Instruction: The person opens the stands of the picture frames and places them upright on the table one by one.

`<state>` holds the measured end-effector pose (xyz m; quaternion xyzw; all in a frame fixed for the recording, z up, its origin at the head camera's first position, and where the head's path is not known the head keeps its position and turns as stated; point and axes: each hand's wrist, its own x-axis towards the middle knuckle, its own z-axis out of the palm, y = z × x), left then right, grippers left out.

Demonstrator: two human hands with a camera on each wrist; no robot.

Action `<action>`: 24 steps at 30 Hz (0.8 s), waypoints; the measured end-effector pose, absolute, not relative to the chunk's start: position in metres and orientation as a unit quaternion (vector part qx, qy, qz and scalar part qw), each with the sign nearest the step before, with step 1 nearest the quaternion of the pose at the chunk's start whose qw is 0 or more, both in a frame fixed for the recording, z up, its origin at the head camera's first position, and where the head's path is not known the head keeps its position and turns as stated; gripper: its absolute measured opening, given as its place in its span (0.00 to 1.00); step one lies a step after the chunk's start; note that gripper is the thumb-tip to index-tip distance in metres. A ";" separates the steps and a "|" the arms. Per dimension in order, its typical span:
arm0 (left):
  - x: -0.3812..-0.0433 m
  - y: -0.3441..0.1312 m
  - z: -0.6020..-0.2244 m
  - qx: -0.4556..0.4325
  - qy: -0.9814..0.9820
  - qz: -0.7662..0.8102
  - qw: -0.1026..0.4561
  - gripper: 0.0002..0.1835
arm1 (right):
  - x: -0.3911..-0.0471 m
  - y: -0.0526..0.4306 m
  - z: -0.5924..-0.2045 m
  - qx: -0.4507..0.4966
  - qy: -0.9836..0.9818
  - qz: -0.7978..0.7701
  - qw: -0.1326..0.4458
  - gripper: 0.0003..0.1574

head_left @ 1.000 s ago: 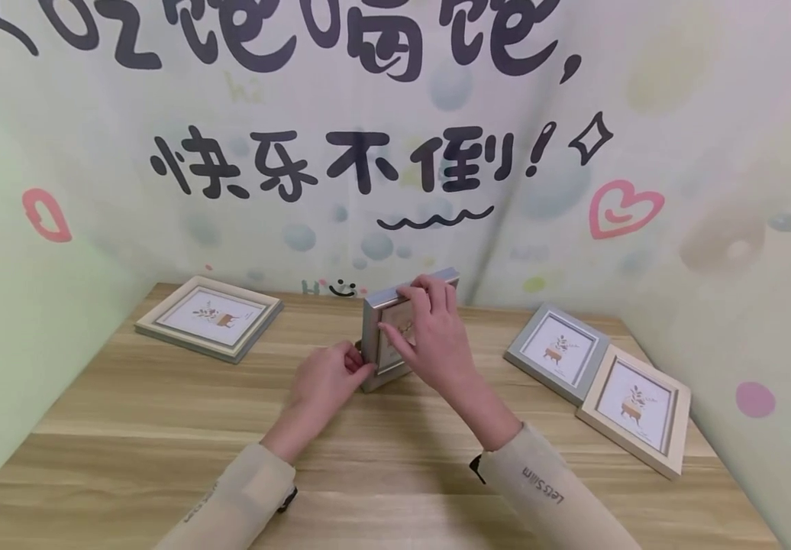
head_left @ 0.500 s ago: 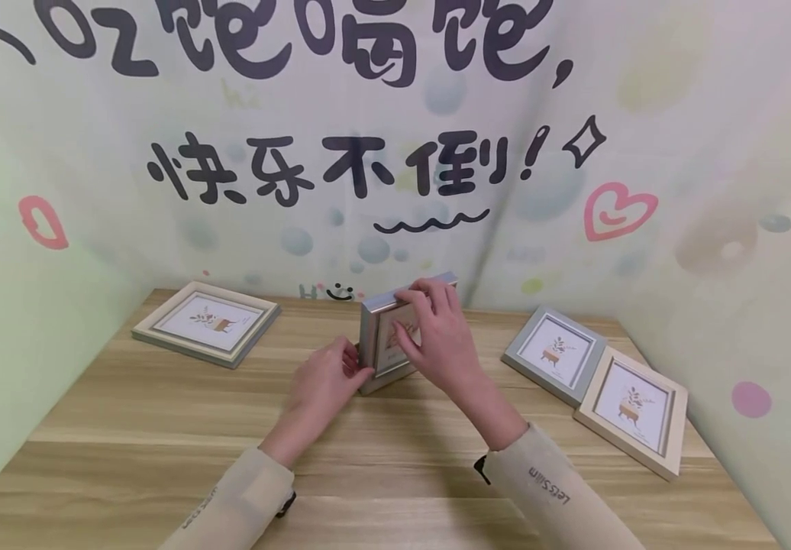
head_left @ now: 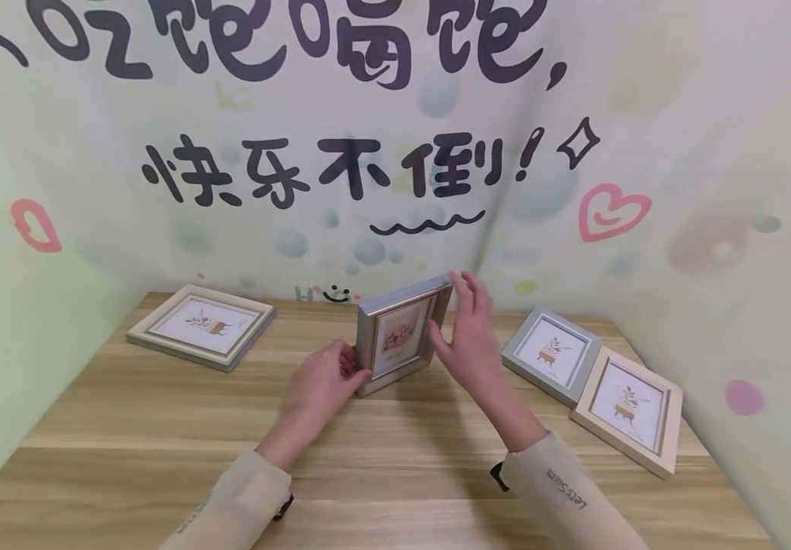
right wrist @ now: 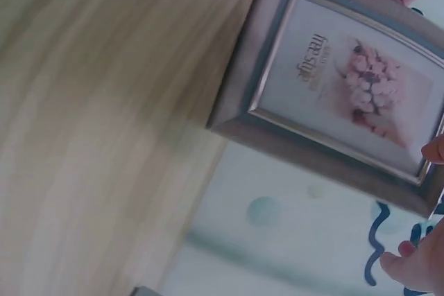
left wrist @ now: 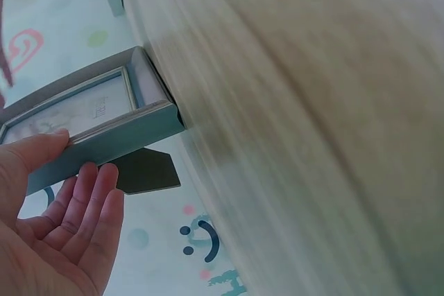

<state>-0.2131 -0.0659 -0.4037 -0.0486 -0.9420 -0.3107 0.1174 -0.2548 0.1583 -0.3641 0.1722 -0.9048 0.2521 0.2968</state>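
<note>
A grey picture frame (head_left: 401, 336) with a pink flower print stands upright on its lower edge, turned slightly left. My left hand (head_left: 323, 378) pinches its left side, the thumb (left wrist: 41, 147) on the front border and the fingertips behind. In the left wrist view a dark stand flap (left wrist: 149, 171) juts out from the frame's back. My right hand (head_left: 469, 336) is at the upper right corner, fingers loosely extended, a fingertip (right wrist: 433, 149) over the front border. Its thumb seems apart from the frame in the right wrist view.
Stacked frames lie flat at the back left, a cream frame (head_left: 203, 325) on top. A grey-blue frame (head_left: 553, 351) and a cream frame (head_left: 629, 409) lie side by side at the right. A printed cloth (head_left: 340, 252) hangs behind the wooden table (head_left: 382, 466).
My right hand has slid right, off the middle of the picture to the upper right corner, uncovering the flower print. The left hand keeps its pinch, and the frame stays upright in place.
</note>
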 end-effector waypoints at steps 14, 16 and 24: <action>-0.215 -0.065 -0.405 -0.047 -0.937 -0.325 0.115 0.14 | -0.262 0.178 -0.400 0.140 -0.860 0.488 -0.044 0.44; -0.214 -0.065 -0.405 -0.042 -0.938 -0.327 0.111 0.13 | -0.262 0.178 -0.402 0.149 -0.849 0.504 -0.055 0.42; -0.199 -0.061 -0.395 -0.054 -0.935 -0.342 0.081 0.17 | -0.258 0.175 -0.402 0.127 -0.850 0.509 -0.034 0.37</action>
